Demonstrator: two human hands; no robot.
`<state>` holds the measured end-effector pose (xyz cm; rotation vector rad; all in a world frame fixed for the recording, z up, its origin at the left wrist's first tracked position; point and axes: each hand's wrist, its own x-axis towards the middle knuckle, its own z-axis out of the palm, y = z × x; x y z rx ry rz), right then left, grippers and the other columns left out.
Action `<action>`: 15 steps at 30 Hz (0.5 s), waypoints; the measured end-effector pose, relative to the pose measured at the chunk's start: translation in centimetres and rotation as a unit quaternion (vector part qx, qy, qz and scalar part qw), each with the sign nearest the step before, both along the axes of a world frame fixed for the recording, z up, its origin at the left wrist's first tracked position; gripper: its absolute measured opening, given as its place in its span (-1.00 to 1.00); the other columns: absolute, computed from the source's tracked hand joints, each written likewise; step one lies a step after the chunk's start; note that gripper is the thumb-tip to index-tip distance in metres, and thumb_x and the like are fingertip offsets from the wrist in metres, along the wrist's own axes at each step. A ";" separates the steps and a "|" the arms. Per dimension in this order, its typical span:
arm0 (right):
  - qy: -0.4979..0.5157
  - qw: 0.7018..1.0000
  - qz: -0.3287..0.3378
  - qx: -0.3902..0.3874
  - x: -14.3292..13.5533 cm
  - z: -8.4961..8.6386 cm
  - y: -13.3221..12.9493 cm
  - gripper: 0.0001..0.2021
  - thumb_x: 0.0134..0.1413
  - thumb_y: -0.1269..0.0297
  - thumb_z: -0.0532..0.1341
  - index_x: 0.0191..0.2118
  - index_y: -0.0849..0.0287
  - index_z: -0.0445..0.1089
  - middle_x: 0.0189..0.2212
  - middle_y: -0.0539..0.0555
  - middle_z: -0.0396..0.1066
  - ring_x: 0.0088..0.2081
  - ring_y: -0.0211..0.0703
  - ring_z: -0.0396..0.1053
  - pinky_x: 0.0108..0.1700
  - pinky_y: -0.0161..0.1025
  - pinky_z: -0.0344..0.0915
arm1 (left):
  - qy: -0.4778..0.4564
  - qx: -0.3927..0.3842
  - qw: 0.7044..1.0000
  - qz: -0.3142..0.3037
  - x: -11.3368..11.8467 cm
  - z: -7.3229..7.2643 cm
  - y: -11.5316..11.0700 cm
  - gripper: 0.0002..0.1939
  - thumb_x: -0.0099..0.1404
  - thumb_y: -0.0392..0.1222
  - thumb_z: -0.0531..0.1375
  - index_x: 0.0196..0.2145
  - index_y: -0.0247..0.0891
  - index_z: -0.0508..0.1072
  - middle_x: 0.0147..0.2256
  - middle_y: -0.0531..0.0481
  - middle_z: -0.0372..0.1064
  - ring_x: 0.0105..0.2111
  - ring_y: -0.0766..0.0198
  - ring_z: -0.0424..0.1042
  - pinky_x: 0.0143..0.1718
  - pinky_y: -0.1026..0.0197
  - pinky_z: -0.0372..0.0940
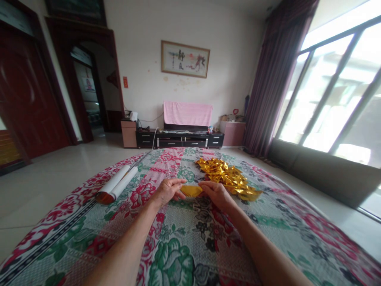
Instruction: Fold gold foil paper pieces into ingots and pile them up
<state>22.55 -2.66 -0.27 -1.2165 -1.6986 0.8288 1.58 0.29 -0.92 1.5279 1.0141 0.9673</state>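
Note:
Between my two hands is a piece of folded gold foil paper, stretched level just above the patterned cloth. My left hand pinches its left end, thumb and fingers closed on it. At the other end, my right hand grips the foil with its fingers curled. Right behind my right hand lies a heap of folded gold foil pieces, shiny and pointed, spread back and to the right. Fingertips partly cover both ends of the piece I hold.
A flowered cloth covers the round table. White rolls, with an orange-brown end showing, lie on its left side. Beyond the table stands a low black cabinet with a pink cloth draped above it. Windows are at the right.

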 end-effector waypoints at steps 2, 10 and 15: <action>0.014 1.000 0.011 -0.017 0.0 -0.1 0.1 -0.65 0.02 0.13 0.09 -0.17 0.23 0.42 -0.53 0.04 0.47 -0.48 -0.22 0.38 -0.45 -0.34 0.25 | -0.009 -0.012 1.000 0.002 0.0 0.3 -0.2 -0.60 0.14 -0.19 0.10 -0.06 -0.35 0.37 -0.62 -0.03 0.44 -0.57 0.27 0.46 -0.63 0.40 0.22; -0.031 0.999 0.014 0.007 0.2 -0.1 0.3 -0.65 0.05 0.14 0.07 -0.14 0.23 0.40 -0.56 0.04 0.45 -0.52 -0.24 0.34 -0.47 -0.36 0.22 | -0.017 0.007 1.000 0.014 0.2 0.6 -0.3 -0.60 0.11 -0.19 0.14 -0.09 -0.38 0.39 -0.53 -0.05 0.46 -0.49 0.22 0.49 -0.62 0.40 0.23; -0.051 0.998 0.026 0.019 0.3 0.3 0.2 -0.68 0.04 0.15 0.07 -0.21 0.23 0.43 -0.54 0.04 0.45 -0.49 -0.24 0.36 -0.45 -0.36 0.23 | -0.003 0.044 0.999 0.004 0.3 1.0 -0.3 -0.62 0.13 -0.16 0.12 -0.10 -0.35 0.41 -0.51 -0.03 0.48 -0.48 0.26 0.48 -0.60 0.38 0.24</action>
